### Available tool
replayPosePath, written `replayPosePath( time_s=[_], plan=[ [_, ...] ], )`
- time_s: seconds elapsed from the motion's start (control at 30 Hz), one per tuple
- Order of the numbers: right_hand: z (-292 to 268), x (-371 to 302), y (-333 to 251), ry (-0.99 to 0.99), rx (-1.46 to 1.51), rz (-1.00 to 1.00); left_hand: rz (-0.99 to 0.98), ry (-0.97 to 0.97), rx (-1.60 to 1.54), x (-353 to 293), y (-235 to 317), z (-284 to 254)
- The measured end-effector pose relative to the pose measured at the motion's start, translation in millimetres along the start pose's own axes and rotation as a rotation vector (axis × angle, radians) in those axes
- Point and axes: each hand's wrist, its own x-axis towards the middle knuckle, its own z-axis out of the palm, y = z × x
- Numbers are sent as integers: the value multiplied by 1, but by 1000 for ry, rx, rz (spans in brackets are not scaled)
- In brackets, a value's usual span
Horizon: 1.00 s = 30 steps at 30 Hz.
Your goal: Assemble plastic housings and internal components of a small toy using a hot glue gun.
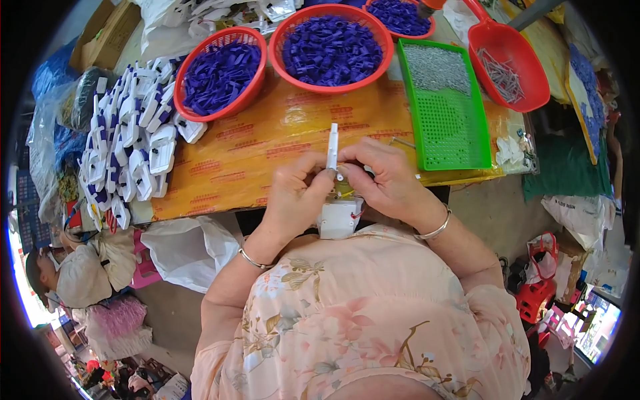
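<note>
My left hand is closed on a white plastic part at the table's near edge, its thumb and fingers pinching it. The part has a narrow stem pointing away from me and a boxy lower body near my chest. From the other side, my right hand pinches the same part, thumb and forefinger meeting near the left thumb. Something yellowish shows between the hands, and a bit of red wire sits at the body's right side. Whether a small piece lies under the fingertips is hidden.
Red baskets of purple plastic pieces stand at the back. To the right are a green tray of small metal pieces and a red scoop holding screws or pins. White-and-purple assemblies pile up at left. A person sits at far left.
</note>
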Motion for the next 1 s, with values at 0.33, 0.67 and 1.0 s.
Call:
replayPosePath(
  time_s=[0.33, 0.67, 1.0],
  plan=[
    [-86, 0, -13, -28, -554, 28, -6, 270, -70, 7, -8, -55],
    [-42, -16, 5, -356, -913, -230, -86, 252, -178, 2, -21, -48],
    [-49, 4, -43, -109, -401, -58, -153, 40, -562, 7, -19, -25]
  ],
)
